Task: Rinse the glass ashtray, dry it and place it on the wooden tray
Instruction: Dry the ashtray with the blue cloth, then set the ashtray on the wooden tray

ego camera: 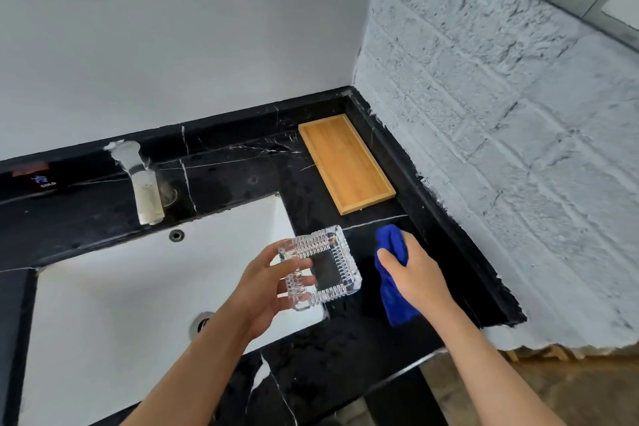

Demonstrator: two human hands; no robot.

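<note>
My left hand grips the square ribbed glass ashtray by its left rim and holds it above the right corner of the white sink. Just to its right, my right hand is closed around a blue cloth that hangs down over the black counter. The cloth and the ashtray are a small gap apart. The wooden tray lies bare on the counter at the back right, against the wall corner.
A chrome tap stands behind the sink on the black marble counter. A rough white brick wall borders the counter on the right. The counter's front edge runs below my forearms.
</note>
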